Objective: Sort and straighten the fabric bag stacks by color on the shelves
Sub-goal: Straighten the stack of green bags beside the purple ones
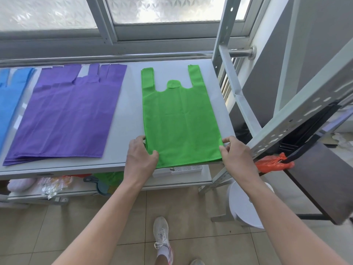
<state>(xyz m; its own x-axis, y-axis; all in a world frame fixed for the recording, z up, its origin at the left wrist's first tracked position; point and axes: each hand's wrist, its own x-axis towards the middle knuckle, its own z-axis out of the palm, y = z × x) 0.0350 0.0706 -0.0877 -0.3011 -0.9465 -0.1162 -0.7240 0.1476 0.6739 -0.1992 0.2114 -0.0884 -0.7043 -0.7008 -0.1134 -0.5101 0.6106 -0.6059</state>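
We see thin, matte non-woven fabric, cut in the vest-bag shape: two strap handles flanking a small rounded tab. The green bag stack (181, 119) lies flat at the right end of the smooth grey shelf (131, 104), its stitched bottom hem at the front edge and its layers nearly flush. To its left, well apart, the purple bag stack (70, 113) is fanned, with several hems stepping out at the near left corner and the handles uneven. A blue bag stack (9, 104) shows at the left border.

Our left hand (140, 155) grips the green stack's near left corner, thumb lying on top of the fabric and fingers curled at the side edge. Our right hand (237, 155) pinches the near right corner, thumb and curled fingers closed narrowly on the edge.

Both forearms reach forward, bare and nearly straight, wrists level with the shelf front. An orange plastic bag (273, 163) hangs just right of the right hand, and a white bucket (246, 203) stands on the tiled floor below.
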